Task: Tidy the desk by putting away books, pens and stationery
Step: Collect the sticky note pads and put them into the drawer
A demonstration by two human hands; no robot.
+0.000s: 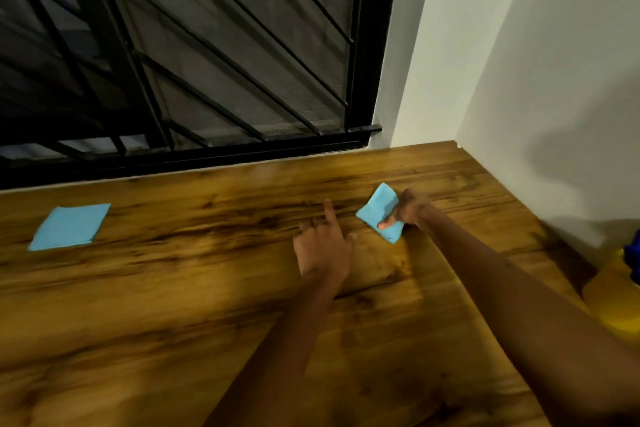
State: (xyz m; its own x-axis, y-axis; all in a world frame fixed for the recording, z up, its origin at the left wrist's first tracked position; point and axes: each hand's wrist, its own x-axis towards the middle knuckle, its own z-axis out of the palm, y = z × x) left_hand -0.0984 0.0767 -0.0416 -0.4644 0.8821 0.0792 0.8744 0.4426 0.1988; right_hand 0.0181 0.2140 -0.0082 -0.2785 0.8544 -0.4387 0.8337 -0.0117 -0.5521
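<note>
Right hand (410, 208) pinches blue paper (379, 213) on desk (173, 305).

Both forearms are bare right up to where they leave view, no sleeves showing, and the left hand (323, 246) and right hand (410, 208) carry no rings, watch or gloves.

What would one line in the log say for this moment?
right hand: grips blue paper | left hand: empty, over desk | second blue paper: flat, far left
</note>
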